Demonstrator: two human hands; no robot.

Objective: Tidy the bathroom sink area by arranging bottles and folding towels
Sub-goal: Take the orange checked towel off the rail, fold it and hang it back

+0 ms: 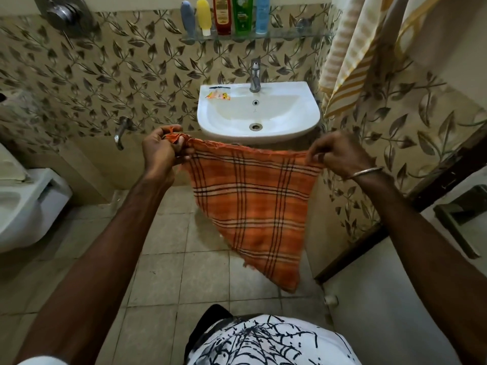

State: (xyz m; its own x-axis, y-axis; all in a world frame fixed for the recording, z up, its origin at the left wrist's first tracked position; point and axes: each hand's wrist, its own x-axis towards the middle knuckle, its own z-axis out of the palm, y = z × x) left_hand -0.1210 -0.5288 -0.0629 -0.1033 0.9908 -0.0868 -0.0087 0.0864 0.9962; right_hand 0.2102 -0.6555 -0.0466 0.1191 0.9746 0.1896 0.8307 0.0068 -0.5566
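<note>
Hanging in the air in front of the sink (311, 111), the towel (253, 206) is an orange plaid cloth stretched between both hands, its top edge pulled fairly taut and its lower part drooping to a point above the tiled floor (163, 272). The left hand (160, 151) has its grip closed around one bunched top corner, fingers curled round the fabric. The right hand (340, 154), with a metal bangle (365, 172) at the wrist, pinches the opposite top corner between thumb and fingertips. On the glass shelf (290, 35) above the tap (255, 75) stand five bottles in a row: grey (188, 18), yellow (203, 15), red (222, 14), green (242, 13) and blue (262, 14). Small sachets (218, 94) lie on the sink's left rim. A yellow-striped cloth (350, 56) hangs at the right wall, and a toilet (26, 206) stands at the left.
</note>
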